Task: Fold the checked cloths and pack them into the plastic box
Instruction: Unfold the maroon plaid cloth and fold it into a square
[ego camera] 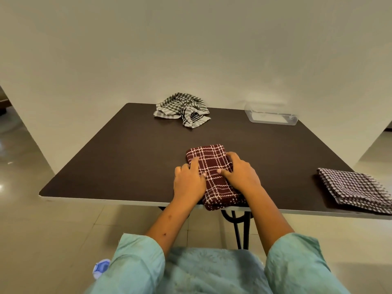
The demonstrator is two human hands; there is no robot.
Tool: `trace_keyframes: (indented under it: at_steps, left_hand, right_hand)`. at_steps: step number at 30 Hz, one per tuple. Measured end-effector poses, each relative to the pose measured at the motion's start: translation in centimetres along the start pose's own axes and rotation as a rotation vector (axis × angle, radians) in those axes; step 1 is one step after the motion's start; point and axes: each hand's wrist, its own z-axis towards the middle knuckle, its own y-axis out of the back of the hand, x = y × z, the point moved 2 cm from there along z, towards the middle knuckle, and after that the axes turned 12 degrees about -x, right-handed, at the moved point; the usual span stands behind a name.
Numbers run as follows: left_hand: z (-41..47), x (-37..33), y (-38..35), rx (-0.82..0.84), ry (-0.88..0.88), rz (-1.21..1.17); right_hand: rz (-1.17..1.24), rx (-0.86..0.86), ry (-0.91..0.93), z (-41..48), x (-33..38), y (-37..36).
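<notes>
A maroon checked cloth (214, 166), folded into a long strip, lies at the near edge of the dark table (127, 158), its near end hanging slightly over the edge. My left hand (188, 181) rests flat on the cloth's left side and my right hand (239, 172) presses flat on its right side, fingers spread. A green-and-white checked cloth (182, 110) lies crumpled at the far side. A folded brown-and-white checked cloth (356, 189) sits at the near right corner. The clear plastic box (271, 116) stands at the far right, with nothing visible inside.
A pale wall runs right behind the table's far edge. Black table legs (239, 225) show under the near edge. Glossy tiled floor lies to the left and right. My teal sleeves and lap fill the bottom of the view.
</notes>
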Motion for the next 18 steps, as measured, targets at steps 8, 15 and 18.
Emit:
trace_keyframes:
  at_steps: [8,15,18]
  left_hand:
    - [1.3,0.3,1.3,0.206,0.349,-0.483]
    - [1.4,0.4,2.8,0.602,0.601,-0.973]
    - [1.0,0.4,3.1,0.655,0.610,-1.131]
  right_hand:
    - [0.149,0.130,-0.101,0.2,0.6,-0.2]
    - [0.612,0.342,-0.401,0.1,-0.2,0.2]
    - [0.733,0.388,-0.418,-0.5,0.1,0.7]
